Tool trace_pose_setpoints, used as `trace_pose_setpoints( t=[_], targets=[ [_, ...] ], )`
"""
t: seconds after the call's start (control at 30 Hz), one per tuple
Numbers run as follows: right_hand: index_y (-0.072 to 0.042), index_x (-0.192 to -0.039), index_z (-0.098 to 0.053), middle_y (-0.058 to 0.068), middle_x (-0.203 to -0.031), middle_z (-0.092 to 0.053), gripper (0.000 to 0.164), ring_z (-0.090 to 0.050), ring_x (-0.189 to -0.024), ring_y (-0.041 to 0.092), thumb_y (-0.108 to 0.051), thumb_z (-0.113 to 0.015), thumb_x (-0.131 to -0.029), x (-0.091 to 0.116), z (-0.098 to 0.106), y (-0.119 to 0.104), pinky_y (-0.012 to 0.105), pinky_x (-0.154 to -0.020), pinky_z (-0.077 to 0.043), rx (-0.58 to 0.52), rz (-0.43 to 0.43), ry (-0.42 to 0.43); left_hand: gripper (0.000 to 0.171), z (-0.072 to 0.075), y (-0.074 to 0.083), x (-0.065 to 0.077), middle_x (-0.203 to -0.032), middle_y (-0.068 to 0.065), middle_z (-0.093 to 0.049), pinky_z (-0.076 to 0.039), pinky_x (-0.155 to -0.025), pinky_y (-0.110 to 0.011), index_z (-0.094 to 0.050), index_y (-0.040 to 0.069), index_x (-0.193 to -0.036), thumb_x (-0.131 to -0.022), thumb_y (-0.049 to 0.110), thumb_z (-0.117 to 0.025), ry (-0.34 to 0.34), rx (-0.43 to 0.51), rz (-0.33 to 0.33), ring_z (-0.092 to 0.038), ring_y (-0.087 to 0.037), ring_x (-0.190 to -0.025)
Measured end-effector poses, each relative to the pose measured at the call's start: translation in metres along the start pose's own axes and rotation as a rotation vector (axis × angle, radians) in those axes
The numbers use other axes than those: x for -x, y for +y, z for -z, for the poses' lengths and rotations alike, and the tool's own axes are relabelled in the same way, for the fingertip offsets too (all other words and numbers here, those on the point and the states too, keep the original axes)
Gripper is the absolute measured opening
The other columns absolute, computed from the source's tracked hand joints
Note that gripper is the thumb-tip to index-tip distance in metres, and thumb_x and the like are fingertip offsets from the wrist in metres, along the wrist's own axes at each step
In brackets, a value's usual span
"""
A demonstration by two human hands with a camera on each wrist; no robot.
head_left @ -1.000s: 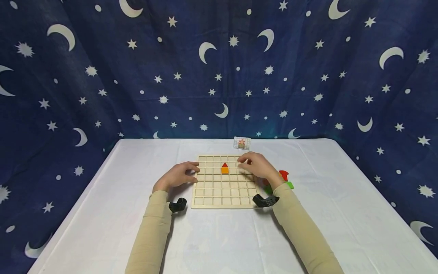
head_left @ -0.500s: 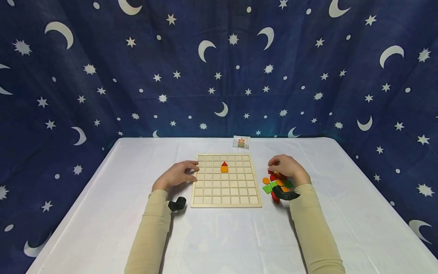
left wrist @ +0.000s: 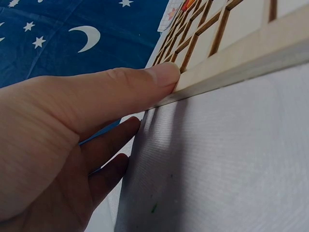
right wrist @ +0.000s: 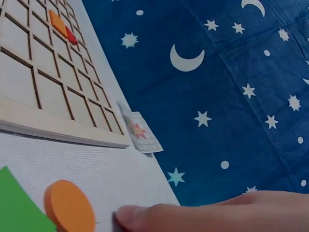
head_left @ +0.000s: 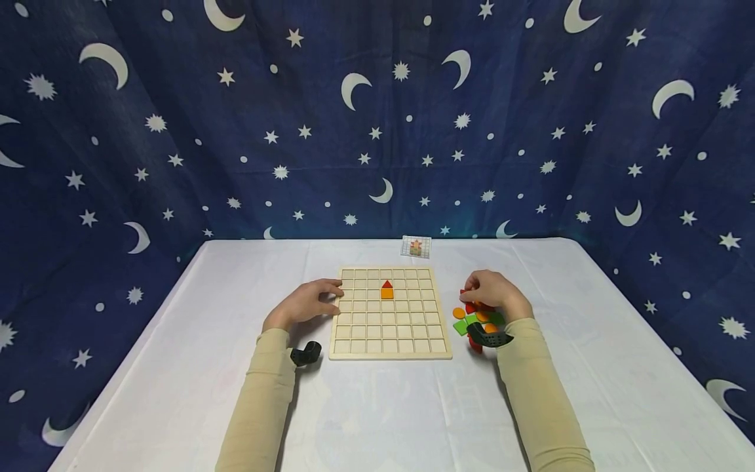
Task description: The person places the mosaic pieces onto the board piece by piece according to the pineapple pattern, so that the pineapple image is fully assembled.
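Observation:
A pale wooden grid board [head_left: 389, 328] lies on the table, with an orange square [head_left: 387, 294] and a red triangle [head_left: 387, 284] above it in its upper part. At the board's left edge is my left hand [head_left: 303, 303]; in the left wrist view its thumb [left wrist: 164, 75] rests on the rim, the other fingers loosely bent below. My right hand [head_left: 492, 290] is over a pile of coloured pieces right of the board. Its fingertips seem to pinch a small red piece [head_left: 463, 293], mostly hidden by the fingers; its exact shape cannot be made out.
Orange discs [head_left: 459, 313], green pieces [head_left: 461, 326] and a red piece [head_left: 475, 344] lie beneath and around my right wrist. Behind the board, a small picture card [head_left: 416, 247] stands near the star-and-moon curtain [head_left: 377, 118]. White cloth [head_left: 377, 413] covers the table.
My right hand has gone from above the board to the pieces on the right, then shifted slightly left there with the red piece's edge. My left hand stays at the board's edge.

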State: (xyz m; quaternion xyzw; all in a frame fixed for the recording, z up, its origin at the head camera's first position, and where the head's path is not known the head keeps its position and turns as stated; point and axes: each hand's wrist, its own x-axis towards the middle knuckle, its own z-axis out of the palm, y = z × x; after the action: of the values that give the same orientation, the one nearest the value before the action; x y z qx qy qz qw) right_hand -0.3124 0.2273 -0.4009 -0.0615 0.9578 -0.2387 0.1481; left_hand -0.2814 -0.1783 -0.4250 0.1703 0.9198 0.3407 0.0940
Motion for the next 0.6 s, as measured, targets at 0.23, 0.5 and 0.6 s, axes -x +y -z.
trace_pose_setpoints(
  t=[0.23,0.5,0.6],
  targets=[
    [-0.005,-0.108,-0.065,0.008,-0.095,-0.062,0.028,-0.054,-0.082,0.023,-0.024,-0.072,-0.089,-0.006,-0.006,0.003,0.034,-0.074,-0.051,-0.018,0.054,0.014,0.041,0.000,0.001,0.001,-0.148,-0.009,-0.046,-0.029,-0.115,-0.049,-0.066,0.006,-0.124,-0.085,0.016,-0.076,-0.006,0.002,0.002,-0.033,-0.032,-0.141],
    [-0.005,-0.110,-0.068,0.009,-0.098,-0.063,0.028,-0.053,-0.087,0.025,-0.022,-0.073,-0.088,-0.013,-0.009,0.003,0.041,-0.085,-0.052,0.021,0.139,0.028,0.041,0.000,0.000,0.000,-0.148,-0.009,-0.047,-0.030,-0.115,-0.048,-0.066,0.006,-0.124,-0.085,0.016,-0.076,-0.002,-0.006,0.002,-0.034,-0.032,-0.141],
    [-0.005,-0.110,-0.068,0.010,-0.101,-0.064,0.028,-0.054,-0.090,0.026,-0.021,-0.073,-0.088,-0.014,-0.010,0.003,0.045,-0.089,-0.052,0.035,0.178,0.038,0.042,0.000,0.000,0.000,-0.148,-0.009,-0.047,-0.030,-0.115,-0.048,-0.066,0.006,-0.124,-0.085,0.016,-0.076,-0.004,-0.007,0.000,-0.034,-0.032,-0.141]
  ],
)
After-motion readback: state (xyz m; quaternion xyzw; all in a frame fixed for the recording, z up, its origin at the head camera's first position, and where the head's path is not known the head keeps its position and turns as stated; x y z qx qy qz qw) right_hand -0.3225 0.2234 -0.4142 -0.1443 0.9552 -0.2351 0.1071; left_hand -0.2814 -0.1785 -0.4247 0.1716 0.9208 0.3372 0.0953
